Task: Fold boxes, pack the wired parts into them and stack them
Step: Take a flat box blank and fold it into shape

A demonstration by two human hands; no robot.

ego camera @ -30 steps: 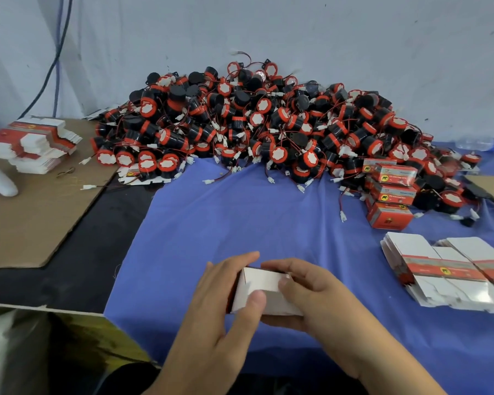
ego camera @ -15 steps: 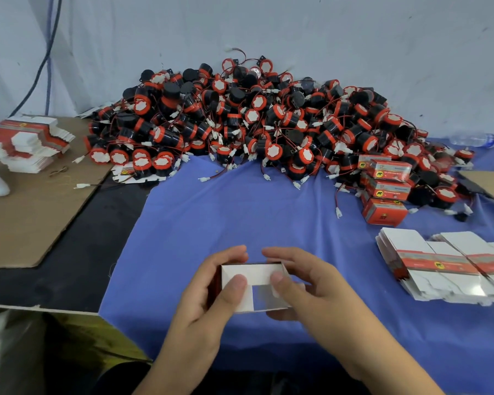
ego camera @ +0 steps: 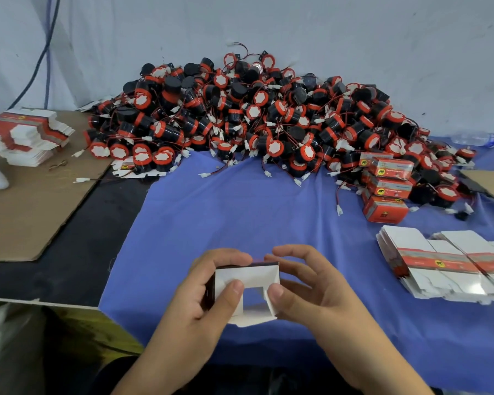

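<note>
Well in front of the heap of black-and-red wired parts, the left hand and right hand pinch a small white half-folded cardboard box, thumbs on its flaps, with just a few red closed boxes stacked at the heap's right edge, so most packing looks undone.

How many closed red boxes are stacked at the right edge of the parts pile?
3, stacked beside the parts pile: top box, middle box, bottom box. More may be hidden behind.
</note>
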